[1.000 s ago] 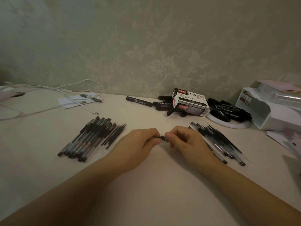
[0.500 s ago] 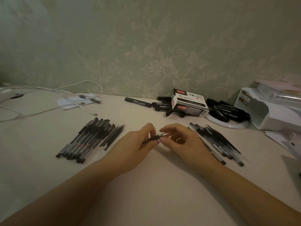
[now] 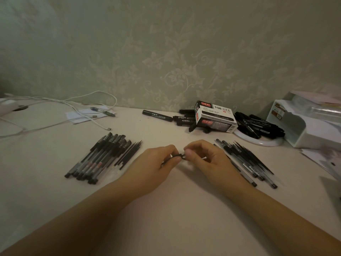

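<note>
Counter: we worked at a pale counter (image 3: pixel 166 209) against a floral-papered wall, in dim light.
Left grip: our left grip (image 3: pixel 153 167) pinched the thin black pen (image 3: pixel 176 156) between thumb and fingertips, knuckles low over the counter.
Right grip: our right grip (image 3: pixel 208 159) pinched the pen's other end, its fingers curled in.
Where the pen was: it bridged the small gap between both grips, just above the counter, between the two piles.
Step in hand: we judged it to be fitting two pen parts together. Most of the pen was hidden by our fingers, so we could not tell which parts.
Doing it well: we needed both ends kept in one straight line, the push made along the pen's length and the pinch kept close to the joint. Pushed crooked, so slim a part would likely bend.
Piles: the left pile (image 3: pixel 99 159) lay fanned with bare refills along its right edge. The right pile (image 3: pixel 247 161) lay just beside our right wrist.
Box: the printed carton (image 3: pixel 215 117) sat near the wall on loose markers (image 3: pixel 156 115). We could not see its contents.
Dish: the white dish (image 3: pixel 262 144) held a heap of black markers (image 3: pixel 258 125).
Organiser: the white tray (image 3: pixel 302 133) at far right held clear sheets and papers, too blurred to name.
</note>
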The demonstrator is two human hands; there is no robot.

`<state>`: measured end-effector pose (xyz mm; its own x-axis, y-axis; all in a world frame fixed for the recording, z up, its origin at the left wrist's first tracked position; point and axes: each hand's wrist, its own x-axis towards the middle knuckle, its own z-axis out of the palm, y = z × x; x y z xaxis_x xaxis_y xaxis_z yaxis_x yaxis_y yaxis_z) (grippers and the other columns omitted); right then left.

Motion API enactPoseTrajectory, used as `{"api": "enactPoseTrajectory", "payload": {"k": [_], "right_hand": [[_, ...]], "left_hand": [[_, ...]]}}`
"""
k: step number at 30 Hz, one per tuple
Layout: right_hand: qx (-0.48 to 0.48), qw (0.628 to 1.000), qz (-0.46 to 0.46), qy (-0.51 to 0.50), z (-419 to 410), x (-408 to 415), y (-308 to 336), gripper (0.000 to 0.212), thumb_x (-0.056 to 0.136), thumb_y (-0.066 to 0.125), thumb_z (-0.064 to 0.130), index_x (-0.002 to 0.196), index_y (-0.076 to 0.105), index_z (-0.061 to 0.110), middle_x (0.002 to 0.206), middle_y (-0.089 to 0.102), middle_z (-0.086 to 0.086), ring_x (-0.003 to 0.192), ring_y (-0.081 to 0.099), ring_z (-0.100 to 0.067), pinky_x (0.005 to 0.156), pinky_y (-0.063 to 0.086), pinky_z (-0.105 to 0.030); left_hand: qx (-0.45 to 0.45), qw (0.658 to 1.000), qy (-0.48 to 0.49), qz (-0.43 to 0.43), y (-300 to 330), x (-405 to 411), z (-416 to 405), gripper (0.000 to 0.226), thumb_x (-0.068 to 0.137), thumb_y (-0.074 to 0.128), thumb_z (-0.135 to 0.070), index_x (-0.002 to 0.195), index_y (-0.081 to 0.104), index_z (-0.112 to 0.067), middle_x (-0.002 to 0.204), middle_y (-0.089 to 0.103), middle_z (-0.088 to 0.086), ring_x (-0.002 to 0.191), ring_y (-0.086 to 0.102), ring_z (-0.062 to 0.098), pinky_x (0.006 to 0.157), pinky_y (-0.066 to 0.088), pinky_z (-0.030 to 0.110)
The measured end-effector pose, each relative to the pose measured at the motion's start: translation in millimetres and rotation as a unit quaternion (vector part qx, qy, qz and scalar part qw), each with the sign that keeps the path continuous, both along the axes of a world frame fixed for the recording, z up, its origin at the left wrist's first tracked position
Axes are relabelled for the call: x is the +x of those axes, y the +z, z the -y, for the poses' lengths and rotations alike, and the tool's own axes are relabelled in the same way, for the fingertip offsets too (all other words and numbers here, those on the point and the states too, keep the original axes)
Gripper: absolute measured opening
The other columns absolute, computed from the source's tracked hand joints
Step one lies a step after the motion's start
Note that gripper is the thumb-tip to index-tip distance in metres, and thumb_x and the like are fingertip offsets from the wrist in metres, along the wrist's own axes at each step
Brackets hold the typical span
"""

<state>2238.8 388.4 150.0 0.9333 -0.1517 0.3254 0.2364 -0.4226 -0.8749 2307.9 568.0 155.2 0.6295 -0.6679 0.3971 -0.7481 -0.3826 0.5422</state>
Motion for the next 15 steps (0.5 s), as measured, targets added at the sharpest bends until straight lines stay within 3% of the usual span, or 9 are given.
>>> {"api": "enactPoseTrajectory", "payload": {"k": [3,6,11,15], "right_hand": [[-0.007,1.0,-0.002,0.004,2.3,0.3,-0.9,0.01,0.091,0.067,0.027,0.089,0.071,0.019,0.077,0.071,0.004,0.074,0.064,-0.008,0.068,0.048,-0.017],[-0.01,1.0,-0.008,0.009,3.5,0.3,-2.7,0.007,0.09,0.068,0.017,0.094,0.071,0.022,0.083,0.071,0.001,0.081,0.065,-0.016,0.072,0.051,-0.027],[-0.005,1.0,0.0,-0.012,2.6,1.8,-3.3,0.011,0.089,0.068,0.03,0.1,0.068,0.031,0.091,0.069,0.013,0.082,0.062,-0.007,0.069,0.048,-0.012],[-0.024,1.0,0.005,-0.008,4.5,2.9,-4.8,0.006,0.092,0.067,0.028,0.086,0.069,0.027,0.077,0.07,0.008,0.073,0.062,-0.004,0.066,0.046,-0.015]], "left_hand": [[0.018,1.0,0.004,0.006,-0.2,-0.4,0.3,0.015,0.097,0.049,-0.039,0.094,0.061,-0.029,0.065,0.052,-0.01,0.062,0.048,0.001,0.052,0.03,0.018],[0.021,1.0,0.006,0.005,-0.8,-0.1,-0.2,0.017,0.096,0.049,-0.039,0.095,0.062,-0.028,0.064,0.051,-0.009,0.061,0.048,0.002,0.052,0.029,0.019],[0.015,1.0,0.011,-0.002,-0.8,-0.2,0.4,0.018,0.096,0.05,-0.038,0.096,0.063,-0.026,0.061,0.049,-0.01,0.059,0.048,0.0,0.051,0.028,0.017],[0.019,1.0,0.01,0.002,-0.4,-0.7,0.5,0.017,0.097,0.05,-0.038,0.095,0.063,-0.027,0.061,0.049,-0.009,0.058,0.047,0.002,0.05,0.028,0.019]]}}
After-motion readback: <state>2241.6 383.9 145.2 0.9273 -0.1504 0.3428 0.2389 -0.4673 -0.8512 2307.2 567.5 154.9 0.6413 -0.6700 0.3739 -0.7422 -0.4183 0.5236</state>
